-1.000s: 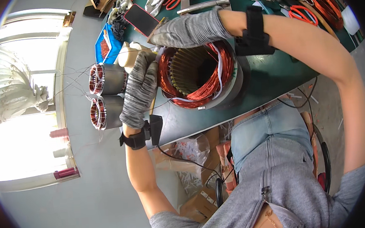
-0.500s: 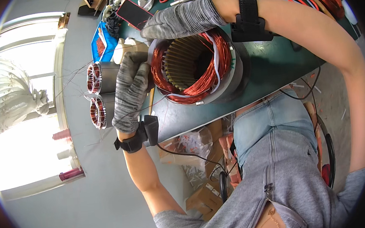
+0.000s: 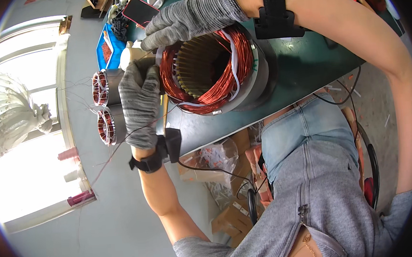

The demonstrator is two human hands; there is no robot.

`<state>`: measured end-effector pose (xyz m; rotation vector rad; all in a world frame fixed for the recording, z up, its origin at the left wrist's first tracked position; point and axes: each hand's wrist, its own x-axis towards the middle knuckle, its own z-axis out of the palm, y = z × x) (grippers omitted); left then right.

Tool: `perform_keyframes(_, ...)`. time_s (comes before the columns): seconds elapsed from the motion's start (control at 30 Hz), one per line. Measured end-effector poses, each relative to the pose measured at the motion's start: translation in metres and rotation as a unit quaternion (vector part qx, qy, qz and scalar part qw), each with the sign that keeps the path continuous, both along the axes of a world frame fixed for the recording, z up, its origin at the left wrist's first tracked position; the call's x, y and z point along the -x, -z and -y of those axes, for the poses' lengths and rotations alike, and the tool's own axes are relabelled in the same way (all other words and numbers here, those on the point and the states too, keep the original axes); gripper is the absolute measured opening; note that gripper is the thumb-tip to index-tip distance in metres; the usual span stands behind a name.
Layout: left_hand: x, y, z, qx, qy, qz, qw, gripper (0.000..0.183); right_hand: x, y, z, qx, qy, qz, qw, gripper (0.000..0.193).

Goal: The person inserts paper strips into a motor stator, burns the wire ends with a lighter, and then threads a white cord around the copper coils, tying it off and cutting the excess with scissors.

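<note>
Big motor core [image 3: 197,64], grey round shell [image 3: 252,88], looks upright, open end up, on green table [image 3: 318,61], near edge just beside it. Thick copper coil [image 3: 243,61] rings the mouth: reddish, many loose-looking strands bundled round, bulging at the near and right sides. White strip [image 3: 236,74] curves over the coil's right part, pale edging along the near part. Inside: yellowish-brown ribbed wall, dark hollow toward the right. Small pale tag [image 3: 217,112] at the near rim; small green marks on the right rim.
</note>
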<state>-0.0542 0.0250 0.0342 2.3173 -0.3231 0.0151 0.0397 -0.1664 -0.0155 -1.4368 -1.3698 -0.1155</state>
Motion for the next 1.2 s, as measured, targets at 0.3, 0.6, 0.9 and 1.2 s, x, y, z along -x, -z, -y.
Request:
perform_keyframes(0.3,-0.018,-0.01,-0.008,0.104,0.045,-0.145,0.983,0.021,-0.007,0.003,-0.003,-0.055,0.039,0.236,0.969,0.017)
perform_keyframes(0.6,0.016,0.006,-0.001,0.122,-0.022,-0.004,0.992,0.017,-0.002,0.006,0.004,0.002,0.047,0.151,0.987,0.018)
perform_keyframes(0.9,0.004,0.005,0.001,0.114,-0.018,-0.009,0.993,0.016,0.03,-0.009,-0.008,0.052,0.046,0.065,0.995,0.019)
perform_keyframes(1.2,-0.003,-0.003,0.004,0.035,0.023,-0.005,0.999,0.018,0.009,-0.009,0.009,0.115,0.048,-0.014,0.992,0.02)
